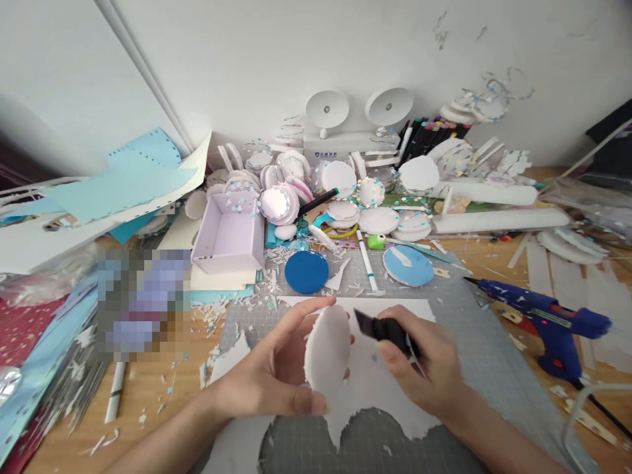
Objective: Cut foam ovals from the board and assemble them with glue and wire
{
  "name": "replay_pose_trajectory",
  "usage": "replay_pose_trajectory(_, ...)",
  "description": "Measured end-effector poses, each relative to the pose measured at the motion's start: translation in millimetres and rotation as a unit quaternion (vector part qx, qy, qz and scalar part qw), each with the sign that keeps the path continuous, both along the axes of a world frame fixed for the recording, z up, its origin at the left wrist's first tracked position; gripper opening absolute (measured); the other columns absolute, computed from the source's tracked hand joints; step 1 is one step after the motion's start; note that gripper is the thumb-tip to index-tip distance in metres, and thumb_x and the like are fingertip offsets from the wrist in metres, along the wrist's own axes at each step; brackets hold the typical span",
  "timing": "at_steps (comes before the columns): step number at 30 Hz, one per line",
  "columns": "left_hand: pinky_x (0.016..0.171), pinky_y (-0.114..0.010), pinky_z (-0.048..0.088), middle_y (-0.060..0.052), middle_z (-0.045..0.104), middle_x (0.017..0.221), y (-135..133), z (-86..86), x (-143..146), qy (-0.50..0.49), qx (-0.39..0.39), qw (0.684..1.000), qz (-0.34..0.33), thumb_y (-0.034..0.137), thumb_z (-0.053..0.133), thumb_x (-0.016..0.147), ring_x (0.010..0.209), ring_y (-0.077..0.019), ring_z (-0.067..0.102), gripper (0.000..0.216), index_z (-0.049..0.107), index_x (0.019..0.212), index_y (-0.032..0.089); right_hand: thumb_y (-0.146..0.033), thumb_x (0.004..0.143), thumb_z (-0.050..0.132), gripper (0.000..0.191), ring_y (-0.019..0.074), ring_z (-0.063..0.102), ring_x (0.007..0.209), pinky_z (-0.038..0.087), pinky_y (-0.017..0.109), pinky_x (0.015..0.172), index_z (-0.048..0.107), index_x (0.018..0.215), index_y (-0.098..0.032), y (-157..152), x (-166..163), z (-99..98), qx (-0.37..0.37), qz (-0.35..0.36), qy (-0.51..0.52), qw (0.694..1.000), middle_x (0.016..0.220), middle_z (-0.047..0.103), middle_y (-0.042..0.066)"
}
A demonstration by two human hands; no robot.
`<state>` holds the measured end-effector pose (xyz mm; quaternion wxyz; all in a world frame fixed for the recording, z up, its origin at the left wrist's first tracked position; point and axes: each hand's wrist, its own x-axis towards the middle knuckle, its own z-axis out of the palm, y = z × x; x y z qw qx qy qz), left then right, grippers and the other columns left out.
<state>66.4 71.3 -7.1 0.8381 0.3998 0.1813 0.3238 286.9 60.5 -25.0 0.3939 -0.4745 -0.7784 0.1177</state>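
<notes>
My left hand (281, 375) grips a round white foam disc (330, 349) by its rim, tilted up on edge above the mat. Small ragged bits stick out along the disc's left edge. My right hand (424, 362) is closed around a black utility knife (395, 334), its dark blade pointing up and left towards the disc, apart from it. Beneath both hands lies a white sheet (395, 395) with curved, ragged cut-outs along its near side. It rests on a grey gridded cutting mat (488, 388).
A dark blue disc (306, 272), a light blue disc (408, 265) and a white marker (366, 260) lie beyond the sheet. A blue glue gun (548, 322) is at right. An open lilac box (230, 234) stands at left, near piled white discs (338, 179) and scattered scraps.
</notes>
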Motion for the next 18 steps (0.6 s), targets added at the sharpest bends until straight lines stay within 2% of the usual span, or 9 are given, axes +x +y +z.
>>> replay_pose_trajectory(3, 0.087, -0.028, 0.047, -0.005, 0.05, 0.134, 0, -2.3, -1, -0.024, -0.029, 0.999, -0.024, 0.019, 0.074, 0.075, 0.111, -0.0212, 0.057, 0.071, 0.041, 0.136, 0.035, -0.04, 0.092, 0.045, 0.023, 0.0109, 0.051, 0.047, 0.037, 0.022, 0.048, 0.051, 0.082, -0.02, -1, -6, 1.9, 0.032, 0.048, -0.004, 0.998, 0.058, 0.055, -0.002)
replay_pose_trajectory(6, 0.089, -0.029, 0.046, -0.006, 0.053, 0.131, 0, -4.9, -2, -0.021, -0.027, 0.999, -0.017, 0.033, 0.063, 0.086, 0.115, -0.0214, 0.055, 0.052, 0.044, 0.134, 0.031, -0.041, 0.092, 0.045, 0.024, 0.0117, 0.052, 0.048, 0.038, 0.023, 0.049, 0.052, 0.086, -0.019, -3, -11, 2.8, 0.064, 0.064, -0.009, 0.996, 0.06, 0.059, -0.001)
replay_pose_trajectory(8, 0.094, -0.031, 0.044, -0.006, 0.053, 0.13, -1, -6.4, -1, 0.001, 0.009, 1.0, 0.005, 0.028, 0.068, 0.082, 0.119, -0.0226, 0.051, 0.054, 0.046, 0.132, 0.031, -0.042, 0.093, 0.044, 0.026, 0.0117, 0.05, 0.046, 0.036, 0.023, 0.048, 0.052, 0.085, -0.019, -5, -12, 2.6, 0.069, 0.065, -0.016, 0.995, 0.058, 0.057, -0.001)
replay_pose_trajectory(12, 0.107, -0.042, 0.034, -0.006, 0.045, 0.139, -2, -8.7, 1, 0.055, 0.064, 0.996, 0.021, 0.009, 0.078, 0.066, 0.131, -0.0277, 0.04, 0.084, 0.041, 0.137, 0.034, -0.043, 0.093, 0.042, 0.03, 0.0127, 0.047, 0.045, 0.031, 0.026, 0.047, 0.049, 0.077, -0.019, -7, -14, 1.0, 0.062, 0.073, -0.04, 0.995, 0.054, 0.052, -0.001)
replay_pose_trajectory(18, 0.108, -0.047, 0.035, -0.007, 0.044, 0.133, -5, -15.7, 3, 0.112, 0.114, 0.986, 0.053, 0.005, 0.081, 0.056, 0.128, -0.0295, 0.042, 0.086, 0.05, 0.132, 0.031, -0.046, 0.092, 0.043, 0.032, 0.0141, 0.047, 0.046, 0.029, 0.028, 0.048, 0.049, 0.074, -0.02, -9, -16, 0.2, 0.069, 0.087, -0.055, 0.992, 0.053, 0.052, 0.0)
